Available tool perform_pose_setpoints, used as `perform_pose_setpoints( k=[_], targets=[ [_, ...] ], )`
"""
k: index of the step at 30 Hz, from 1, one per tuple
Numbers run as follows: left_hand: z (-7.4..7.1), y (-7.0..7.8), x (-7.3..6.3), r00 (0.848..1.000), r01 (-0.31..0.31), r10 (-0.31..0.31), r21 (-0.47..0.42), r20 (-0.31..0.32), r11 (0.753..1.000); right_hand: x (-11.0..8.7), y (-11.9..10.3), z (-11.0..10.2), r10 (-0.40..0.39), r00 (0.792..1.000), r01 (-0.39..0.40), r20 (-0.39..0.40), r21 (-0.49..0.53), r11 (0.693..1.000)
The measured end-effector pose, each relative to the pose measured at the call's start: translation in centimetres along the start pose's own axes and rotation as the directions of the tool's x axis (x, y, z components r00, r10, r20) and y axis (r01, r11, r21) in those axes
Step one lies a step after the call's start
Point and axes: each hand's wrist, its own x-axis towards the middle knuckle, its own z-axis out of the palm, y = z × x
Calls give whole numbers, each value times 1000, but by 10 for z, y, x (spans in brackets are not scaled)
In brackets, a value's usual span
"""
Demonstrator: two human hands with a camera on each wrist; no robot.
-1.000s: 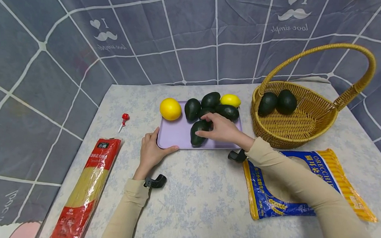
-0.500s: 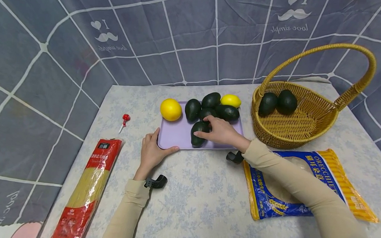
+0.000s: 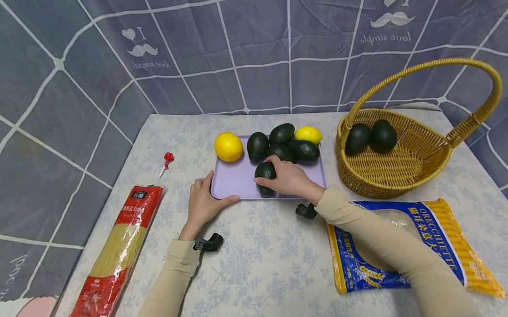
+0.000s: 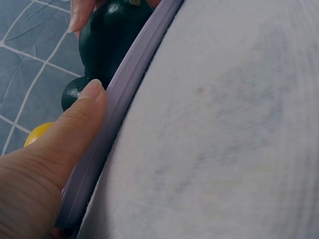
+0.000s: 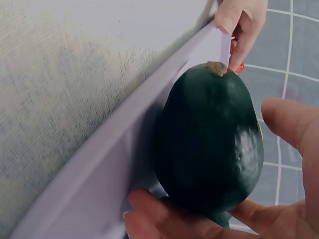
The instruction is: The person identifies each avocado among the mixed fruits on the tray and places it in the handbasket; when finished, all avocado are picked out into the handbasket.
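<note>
My right hand (image 3: 289,178) grips a dark green avocado (image 3: 265,173) near the front edge of the lilac tray (image 3: 235,181). Thumb and fingers lie on either side of the avocado (image 5: 209,139), whose stem end shows in the right wrist view. At the tray's front left corner, my left hand (image 3: 203,201) holds on, thumb (image 4: 82,114) along the front rim and fingers at the left side. Several more avocados (image 3: 283,133) cluster at the back of the tray. A yellow lemon (image 3: 309,134) lies at its back right corner, a larger round yellow fruit (image 3: 228,147) at its back left.
Right of the tray stands a wicker basket (image 3: 393,172) with a tall handle and two avocados (image 3: 384,136) inside. A blue and yellow orecchiette bag (image 3: 360,269) lies under my right forearm. Spaghetti pack (image 3: 119,247) and red lollipop (image 3: 168,159) lie on the left.
My right hand has shifted slightly left and closer round the front avocado, uncovering more of the avocado behind it. My left hand stays at the tray corner.
</note>
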Motion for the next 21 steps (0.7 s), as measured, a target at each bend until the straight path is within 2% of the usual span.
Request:
perform_pose_setpoints(
  k=[13, 21],
  targets=[
    [-1, 1, -1, 1000, 1, -1, -5, 1, 1000, -1, -2, 4, -8, 1000, 7, -22, -22, 1000],
    [-1, 0, 1, 1000, 7, -7, -9, 3, 1000, 2, 2, 6, -17, 1000, 18, -13, 55, 998]
  ],
)
